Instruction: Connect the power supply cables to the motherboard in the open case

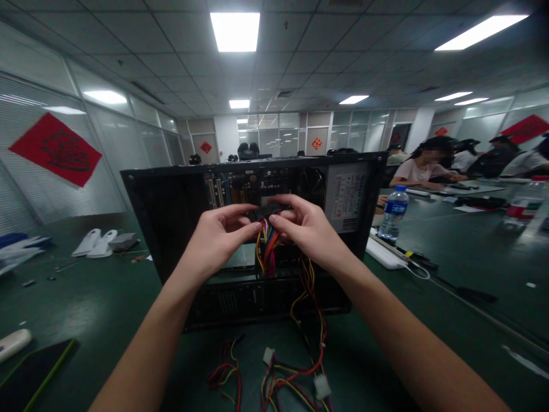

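An open black computer case (146, 212) stands in front of me, its inside facing me. Both my left hand (214, 237) and my right hand (311, 232) pinch a wide black power connector (269, 212) between thumb and fingers, one at each end. From its underside hangs a bundle of multicoloured wires (270, 246). Behind my fingers is the motherboard (253, 182), partly hidden; whether the connector touches it I cannot tell. A fan (314, 186) and a silver power supply (349, 197) sit at the right inside the case.
Loose cables with white plugs (321, 387) trail onto the green table (111, 303). To the right stand a water bottle (393, 214) and a white power strip (384, 254). White slippers (103, 243) and a green-edged dark device (36, 375) lie left. Other people sit at the far right.
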### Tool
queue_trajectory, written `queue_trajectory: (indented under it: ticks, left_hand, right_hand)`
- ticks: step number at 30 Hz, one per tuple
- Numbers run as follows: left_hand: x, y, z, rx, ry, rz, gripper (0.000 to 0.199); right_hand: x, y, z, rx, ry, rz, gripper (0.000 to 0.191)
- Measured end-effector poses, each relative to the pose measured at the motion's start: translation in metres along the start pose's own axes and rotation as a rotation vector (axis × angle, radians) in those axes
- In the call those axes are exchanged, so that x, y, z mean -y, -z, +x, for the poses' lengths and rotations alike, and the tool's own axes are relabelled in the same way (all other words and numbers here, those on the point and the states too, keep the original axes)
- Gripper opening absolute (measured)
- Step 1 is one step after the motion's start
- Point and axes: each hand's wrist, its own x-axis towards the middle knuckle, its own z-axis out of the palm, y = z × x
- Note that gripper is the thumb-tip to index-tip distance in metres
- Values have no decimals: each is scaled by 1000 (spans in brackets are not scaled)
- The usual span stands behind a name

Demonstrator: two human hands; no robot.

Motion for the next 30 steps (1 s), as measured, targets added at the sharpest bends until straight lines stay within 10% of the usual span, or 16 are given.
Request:
queue_trajectory:
  ticks: [14, 21, 30]
  left_hand:
    - [10, 3, 0, 1, -23, -16, 52]
    - [9, 6, 3, 9, 20, 16, 52]
    - [16, 1, 7, 106, 2, 2, 54]
  right_hand:
    - [-10, 0, -3, -17, 210, -421, 40]
    - [-22, 13, 4, -111, 794, -1051, 42]
    - [-37, 14, 7, -64, 888, -1171, 33]
